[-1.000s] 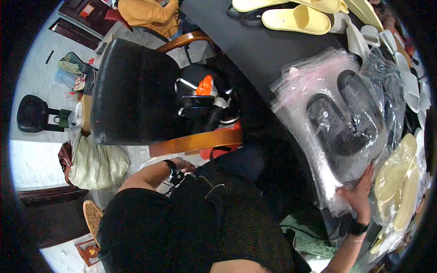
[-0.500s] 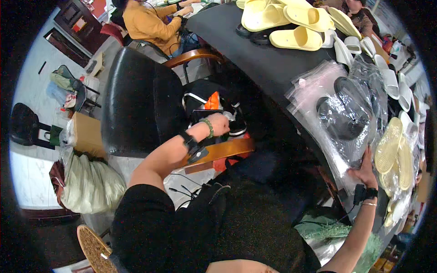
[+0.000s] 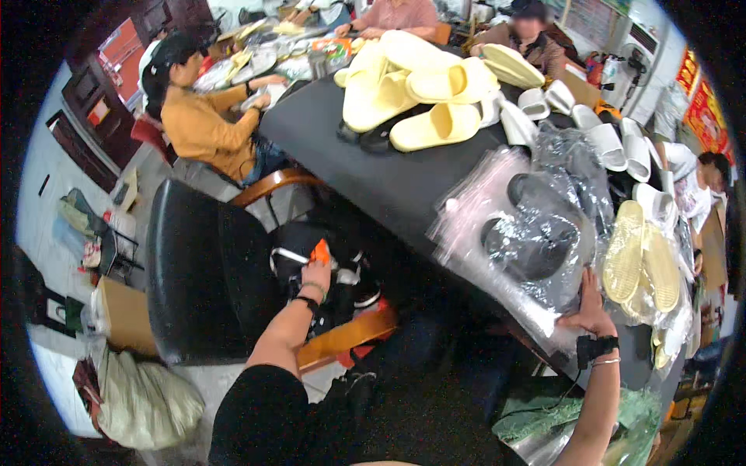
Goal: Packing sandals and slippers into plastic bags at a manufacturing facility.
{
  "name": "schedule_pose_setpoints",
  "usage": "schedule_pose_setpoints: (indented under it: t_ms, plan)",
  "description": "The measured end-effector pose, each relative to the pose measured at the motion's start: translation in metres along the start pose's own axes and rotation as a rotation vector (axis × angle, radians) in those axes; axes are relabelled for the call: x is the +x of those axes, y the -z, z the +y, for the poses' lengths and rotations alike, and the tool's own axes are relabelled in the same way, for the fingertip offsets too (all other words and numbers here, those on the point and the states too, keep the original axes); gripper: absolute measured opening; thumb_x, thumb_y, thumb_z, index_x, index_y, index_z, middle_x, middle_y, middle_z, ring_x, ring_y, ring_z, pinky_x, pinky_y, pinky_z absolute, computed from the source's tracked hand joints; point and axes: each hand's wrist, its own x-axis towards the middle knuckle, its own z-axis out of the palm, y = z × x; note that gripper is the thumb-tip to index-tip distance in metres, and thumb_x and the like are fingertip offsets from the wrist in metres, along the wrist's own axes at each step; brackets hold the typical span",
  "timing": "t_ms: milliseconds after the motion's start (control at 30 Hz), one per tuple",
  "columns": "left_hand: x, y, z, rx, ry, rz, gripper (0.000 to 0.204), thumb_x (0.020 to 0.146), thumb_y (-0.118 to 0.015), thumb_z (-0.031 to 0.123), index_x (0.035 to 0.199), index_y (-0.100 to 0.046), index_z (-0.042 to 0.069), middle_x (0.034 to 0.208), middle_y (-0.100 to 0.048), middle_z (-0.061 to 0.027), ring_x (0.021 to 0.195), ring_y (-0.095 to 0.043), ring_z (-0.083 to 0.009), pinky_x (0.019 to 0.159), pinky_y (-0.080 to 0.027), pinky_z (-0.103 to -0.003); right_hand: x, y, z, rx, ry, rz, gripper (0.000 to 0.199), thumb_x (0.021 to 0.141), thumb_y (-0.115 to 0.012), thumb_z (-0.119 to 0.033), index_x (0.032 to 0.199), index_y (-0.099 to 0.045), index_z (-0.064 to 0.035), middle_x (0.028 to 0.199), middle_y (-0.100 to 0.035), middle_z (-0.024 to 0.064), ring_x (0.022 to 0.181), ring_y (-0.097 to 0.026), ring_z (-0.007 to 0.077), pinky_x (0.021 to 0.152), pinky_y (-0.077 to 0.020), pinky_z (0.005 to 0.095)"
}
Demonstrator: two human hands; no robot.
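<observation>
My left hand (image 3: pixel 316 279) reaches down over the black chair's seat. It is at a black item with white stripes (image 3: pixel 287 254), right by an orange piece (image 3: pixel 320 251). Its fingers are mostly hidden, so a grip cannot be made out. On the table's near edge, my right hand (image 3: pixel 590 312) lies with fingers stretched out, touching a stack of clear plastic bags (image 3: pixel 497 268). A pair of black slippers (image 3: pixel 536 241) in clear plastic rests on that stack. Beside my right hand, bagged pale yellow slippers (image 3: pixel 624 252) lie sole up.
Loose yellow slippers (image 3: pixel 435 126) are piled across the black table (image 3: pixel 311 124), with white slippers (image 3: pixel 606 145) beyond. The chair's wooden armrest (image 3: pixel 353 339) is beside my left forearm. A co-worker in an orange top (image 3: pixel 198 128) sits at the far left; others sit around.
My view has risen and turned, showing more of the far table and co-workers. My left hand has moved closer to the orange piece. The right hand stays on the plastic bags.
</observation>
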Motion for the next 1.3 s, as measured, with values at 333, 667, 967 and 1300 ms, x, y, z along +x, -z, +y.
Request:
schedule_pose_setpoints:
  t_ms: [333, 667, 967, 1300]
  plan:
    - [-0.024, -0.013, -0.006, 0.558, -0.530, 0.184, 0.049, 0.095, -0.041, 0.022, 0.143, -0.041, 0.019, 0.136, -0.048, -0.0067, 0.128, -0.040, -0.0280, 0.104, -0.030, -0.054, -0.013, 0.017, -0.023, 0.022, -0.092, -0.098, 0.163, 0.031, -0.089, -0.061, 0.153, 0.004, -0.0069, 0.160, 0.002, 0.0177, 0.148, 0.003, 0.0341, 0.117, -0.0090, 0.0543]
    - [-0.024, -0.037, -0.015, 0.520, -0.482, 0.063, 0.057, 0.098, -0.040, 0.018, 0.152, -0.024, 0.012, 0.150, -0.035, -0.0122, 0.137, -0.034, -0.0301, 0.108, -0.028, -0.055, -0.017, 0.014, -0.032, -0.001, -0.105, -0.099, 0.160, 0.032, -0.090, -0.060, 0.153, 0.000, -0.0062, 0.159, -0.004, 0.0228, 0.148, 0.000, 0.0365, 0.117, -0.0101, 0.0517]
    - [-0.006, 0.011, -0.002, -0.249, -0.181, 0.091, 0.101, 0.068, -0.078, 0.031, 0.147, -0.022, 0.000, 0.140, -0.037, -0.0231, 0.131, -0.035, -0.0410, 0.109, -0.032, -0.050, 0.002, -0.009, 0.012, -0.007, 0.134, 0.077, 0.153, 0.035, -0.090, -0.052, 0.153, -0.006, -0.0046, 0.159, -0.009, 0.0205, 0.148, -0.005, 0.0362, 0.119, -0.0104, 0.0435]
    - [-0.022, 0.002, -0.003, 0.000, -0.282, -0.035, 0.110, 0.067, -0.085, 0.028, 0.152, -0.017, 0.012, 0.148, -0.031, -0.0145, 0.139, -0.028, -0.0340, 0.114, -0.025, -0.053, -0.006, -0.009, 0.003, 0.016, 0.080, 0.093, 0.147, 0.038, -0.088, -0.049, 0.153, -0.010, -0.0040, 0.158, -0.013, 0.0213, 0.148, -0.007, 0.0348, 0.119, -0.0100, 0.0432]
